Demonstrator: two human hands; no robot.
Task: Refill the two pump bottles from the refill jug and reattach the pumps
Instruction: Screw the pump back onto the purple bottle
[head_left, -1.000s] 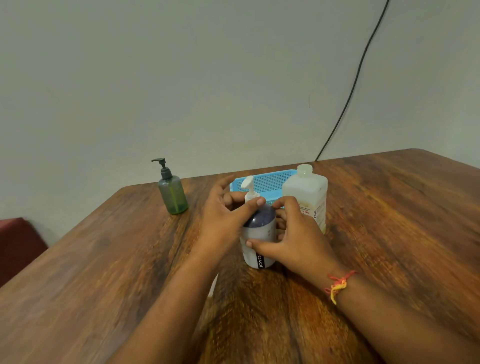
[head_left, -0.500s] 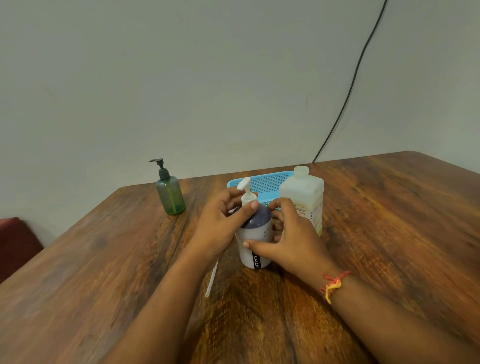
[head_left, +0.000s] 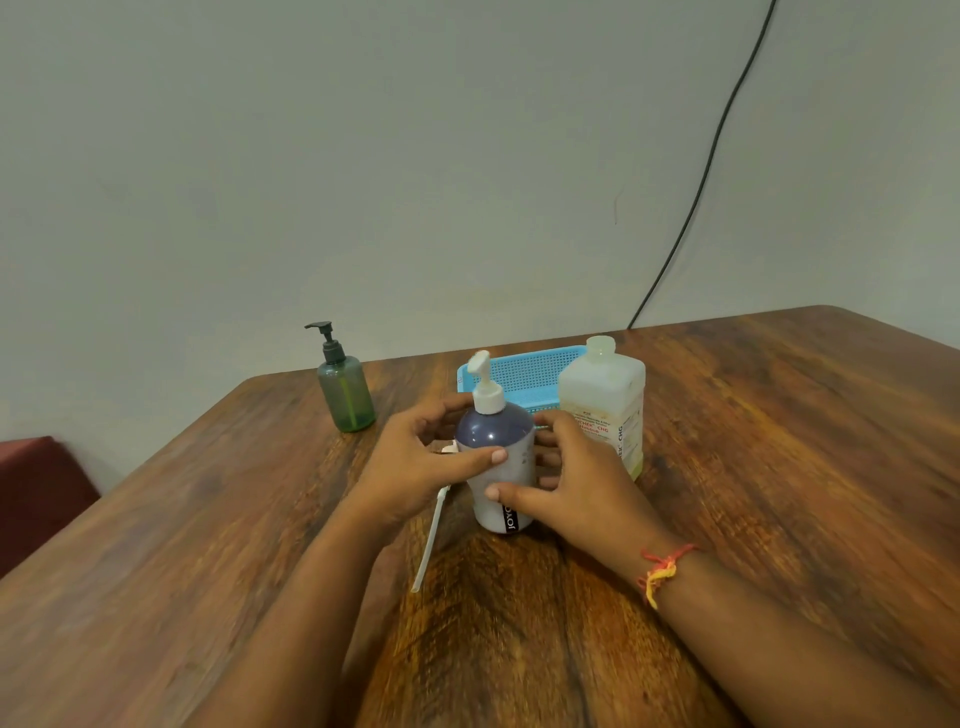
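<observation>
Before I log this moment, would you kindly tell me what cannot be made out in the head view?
- Fill level of the purple-and-white pump bottle: opaque body, both hands around it.
- Top end of the white tube on the table: hidden behind the left hand.
- Refill jug label text: partly covered by the right hand, too small.

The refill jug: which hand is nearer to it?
Right. The right hand lies just beside the refill jug; the left hand is beyond the white pump bottle.

Glossy wood-grain table (head_left: 779, 467), translucent green plastic bottle (head_left: 347, 392), perforated blue plastic basket (head_left: 524, 374), milky plastic jug (head_left: 602, 400).
</observation>
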